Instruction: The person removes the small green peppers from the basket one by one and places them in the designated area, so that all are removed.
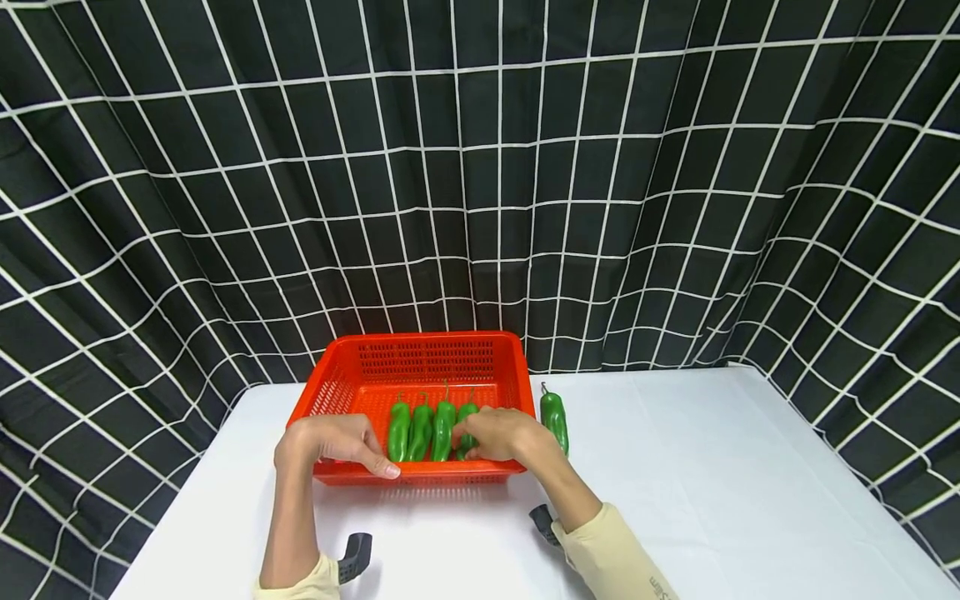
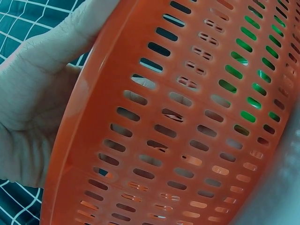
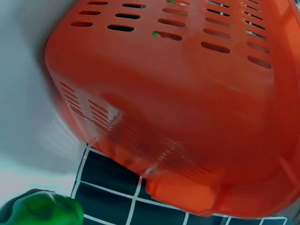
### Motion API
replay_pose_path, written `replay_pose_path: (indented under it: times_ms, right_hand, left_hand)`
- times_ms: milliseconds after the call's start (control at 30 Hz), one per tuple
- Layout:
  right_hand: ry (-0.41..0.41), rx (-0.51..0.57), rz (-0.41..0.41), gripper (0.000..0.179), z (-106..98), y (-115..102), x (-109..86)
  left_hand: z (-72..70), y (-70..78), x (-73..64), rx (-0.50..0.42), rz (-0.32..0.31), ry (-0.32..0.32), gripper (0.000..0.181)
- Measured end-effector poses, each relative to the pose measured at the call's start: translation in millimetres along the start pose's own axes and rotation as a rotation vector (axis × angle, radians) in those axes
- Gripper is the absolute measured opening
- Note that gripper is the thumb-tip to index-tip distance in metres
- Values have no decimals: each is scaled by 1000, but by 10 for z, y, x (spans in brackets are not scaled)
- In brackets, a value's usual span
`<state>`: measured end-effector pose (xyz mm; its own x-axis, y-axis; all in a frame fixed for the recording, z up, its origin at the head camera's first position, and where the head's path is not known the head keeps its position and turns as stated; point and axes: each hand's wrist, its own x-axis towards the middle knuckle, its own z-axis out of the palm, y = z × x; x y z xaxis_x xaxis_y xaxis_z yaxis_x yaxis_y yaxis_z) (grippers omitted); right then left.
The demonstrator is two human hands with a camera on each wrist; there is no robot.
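Note:
A red plastic basket [image 1: 427, 340] with slotted walls sits on the white table. Three long green peppers [image 1: 422, 429] lie side by side in it, stems pointing to the far wall. My left hand [image 1: 333, 442] holds the basket at its near left corner, thumb along the front rim; in the left wrist view the palm [image 2: 23, 112] shows beyond the rim. Reaching over the near right side, my right hand [image 1: 498, 433] has curled fingers around another green pepper [image 1: 468, 411], right of those three. The basket wall hides this hand in the right wrist view.
One more green pepper [image 1: 553, 417] lies on the white table [image 1: 690, 483], just right of the basket. Behind and on both sides hangs a black curtain [image 1: 480, 183] with a white grid. Dark wrist mounts [image 1: 355, 557] stick out near both sleeves.

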<state>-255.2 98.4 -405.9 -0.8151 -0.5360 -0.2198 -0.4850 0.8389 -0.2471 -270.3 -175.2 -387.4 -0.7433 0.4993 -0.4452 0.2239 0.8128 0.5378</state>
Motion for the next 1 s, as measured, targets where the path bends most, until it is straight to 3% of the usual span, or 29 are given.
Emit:
replay_pose_path:
  times_ms: [367, 600, 1000]
  right_hand:
    - [-32, -43, 43, 27, 25, -26, 36]
    - [-56, -11, 57, 28, 34, -28, 40]
    - [-12, 20, 60, 15, 42, -38, 22]
  left_hand:
    - [7, -5, -8, -9, -12, 7, 53]
    - [11, -13, -12, -6, -7, 3, 51]
    - [8, -10, -12, 8, 10, -7, 50]
